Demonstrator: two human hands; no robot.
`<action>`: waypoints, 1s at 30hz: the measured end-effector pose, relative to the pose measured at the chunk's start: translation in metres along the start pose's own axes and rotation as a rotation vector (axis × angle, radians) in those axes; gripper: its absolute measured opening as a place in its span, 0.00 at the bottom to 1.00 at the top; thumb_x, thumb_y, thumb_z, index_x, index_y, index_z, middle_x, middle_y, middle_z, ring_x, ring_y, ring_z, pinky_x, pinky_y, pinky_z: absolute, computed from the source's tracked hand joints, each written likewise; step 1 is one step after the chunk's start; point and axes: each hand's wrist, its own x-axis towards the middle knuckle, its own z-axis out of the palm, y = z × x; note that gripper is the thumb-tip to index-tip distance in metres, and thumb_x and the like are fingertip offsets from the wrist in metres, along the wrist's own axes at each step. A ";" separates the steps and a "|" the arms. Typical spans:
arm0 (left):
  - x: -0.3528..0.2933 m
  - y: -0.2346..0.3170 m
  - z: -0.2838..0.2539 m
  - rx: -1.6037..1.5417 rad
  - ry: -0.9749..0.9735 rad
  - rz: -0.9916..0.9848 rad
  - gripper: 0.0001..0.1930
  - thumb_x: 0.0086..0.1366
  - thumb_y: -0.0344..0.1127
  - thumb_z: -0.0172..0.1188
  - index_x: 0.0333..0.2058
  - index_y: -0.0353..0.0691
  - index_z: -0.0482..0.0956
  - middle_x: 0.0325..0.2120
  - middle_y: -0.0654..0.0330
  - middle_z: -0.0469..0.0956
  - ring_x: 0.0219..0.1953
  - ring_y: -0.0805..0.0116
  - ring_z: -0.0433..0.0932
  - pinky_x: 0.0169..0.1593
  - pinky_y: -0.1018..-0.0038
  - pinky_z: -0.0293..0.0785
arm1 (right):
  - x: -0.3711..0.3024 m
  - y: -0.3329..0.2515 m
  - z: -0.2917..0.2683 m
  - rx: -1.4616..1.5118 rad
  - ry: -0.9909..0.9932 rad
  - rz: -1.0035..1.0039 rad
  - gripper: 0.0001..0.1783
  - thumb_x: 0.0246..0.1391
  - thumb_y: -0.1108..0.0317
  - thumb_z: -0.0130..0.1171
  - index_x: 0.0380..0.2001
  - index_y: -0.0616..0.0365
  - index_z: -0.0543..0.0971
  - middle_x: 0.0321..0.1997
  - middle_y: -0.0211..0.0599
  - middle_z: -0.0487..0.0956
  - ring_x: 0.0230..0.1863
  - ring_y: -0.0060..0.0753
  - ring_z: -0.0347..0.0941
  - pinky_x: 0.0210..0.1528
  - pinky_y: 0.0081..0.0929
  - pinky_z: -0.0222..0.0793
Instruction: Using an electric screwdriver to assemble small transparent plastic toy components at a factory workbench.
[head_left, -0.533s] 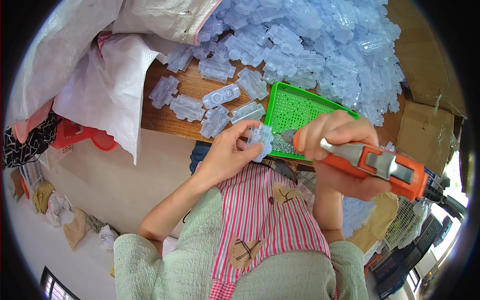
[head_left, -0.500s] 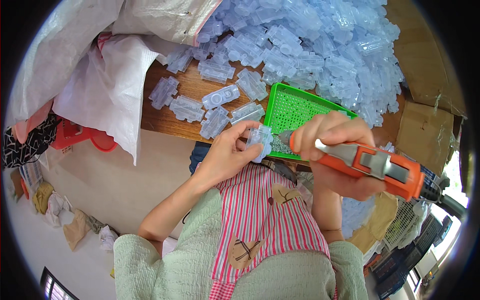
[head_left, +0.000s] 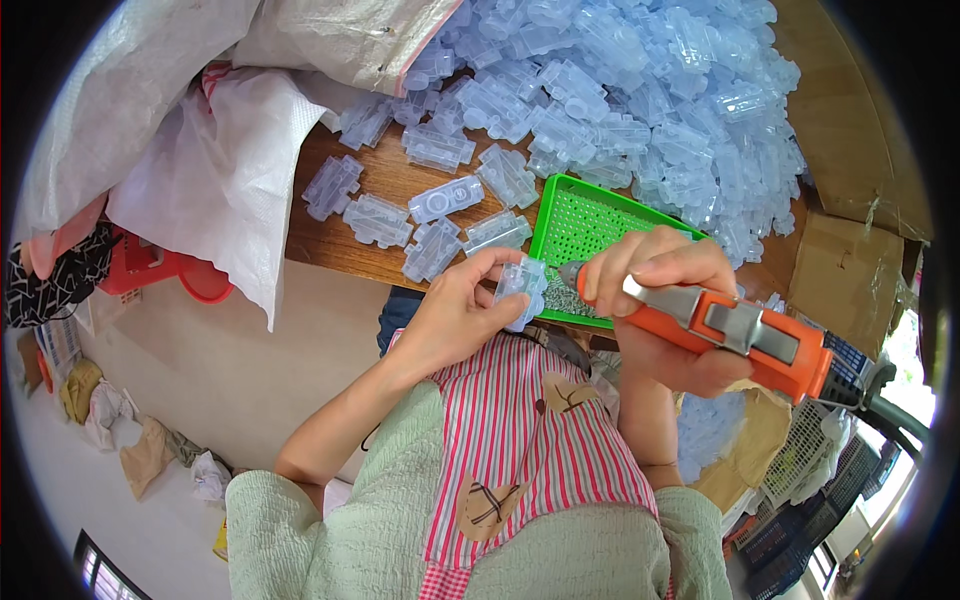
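My left hand (head_left: 452,312) is closed around the edge of a clear bluish plastic casing (head_left: 520,290), thumb in front and fingers behind. My right hand (head_left: 668,285) wraps around an orange electric screwdriver (head_left: 785,345) with a metal lever along its side. The driver's narrow tip points left at the casing; whether it touches is too small to tell. Just beyond both hands lies a green perforated tray (head_left: 541,222), with small silvery screws (head_left: 566,300) in its near corner. Part of the tray is hidden by my right hand.
A large heap of similar clear casings (head_left: 650,110) covers the back of the wooden table (head_left: 345,255). Several loose ones (head_left: 445,198) lie left of the tray. White woven sacks (head_left: 210,180) hang at the left, cardboard (head_left: 850,270) stands at the right. A cable (head_left: 900,415) trails from the screwdriver.
The screwdriver and my right hand have shifted slightly left, its back end tilting a little lower. My left hand keeps its hold on the casing almost in place.
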 end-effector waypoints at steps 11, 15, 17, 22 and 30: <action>0.003 0.024 0.014 0.371 -0.222 0.205 0.31 0.54 0.29 0.60 0.59 0.39 0.64 0.61 0.55 0.59 0.32 0.75 0.75 0.32 0.79 0.73 | 0.002 0.006 -0.019 0.036 0.045 0.008 0.41 0.45 0.33 0.57 0.36 0.69 0.71 0.24 0.35 0.69 0.24 0.26 0.69 0.26 0.27 0.67; 0.002 0.027 0.018 0.389 -0.228 0.113 0.31 0.55 0.28 0.58 0.59 0.38 0.63 0.60 0.55 0.61 0.27 0.77 0.74 0.31 0.80 0.72 | -0.004 0.014 -0.033 -0.059 0.113 0.046 0.41 0.49 0.31 0.49 0.36 0.67 0.71 0.22 0.36 0.69 0.22 0.31 0.68 0.25 0.31 0.67; 0.000 0.032 0.016 0.404 -0.271 0.099 0.30 0.56 0.28 0.58 0.59 0.38 0.64 0.61 0.54 0.60 0.27 0.77 0.73 0.31 0.80 0.72 | -0.007 0.024 -0.036 -0.121 0.127 0.076 0.39 0.48 0.32 0.52 0.35 0.66 0.71 0.21 0.35 0.68 0.21 0.29 0.67 0.24 0.30 0.66; -0.005 0.022 0.010 0.219 -0.250 0.151 0.29 0.57 0.29 0.57 0.59 0.39 0.64 0.54 0.54 0.67 0.27 0.78 0.70 0.33 0.81 0.71 | -0.011 0.037 -0.038 -0.166 0.202 0.111 0.39 0.47 0.32 0.54 0.33 0.66 0.71 0.21 0.34 0.67 0.19 0.27 0.66 0.21 0.28 0.64; -0.014 0.015 0.003 0.216 -0.049 -0.012 0.32 0.62 0.33 0.55 0.63 0.38 0.55 0.37 0.53 0.72 0.31 0.71 0.70 0.37 0.77 0.70 | -0.013 0.043 -0.040 -0.170 0.197 0.144 0.37 0.46 0.33 0.56 0.31 0.65 0.71 0.21 0.34 0.67 0.18 0.26 0.65 0.19 0.26 0.62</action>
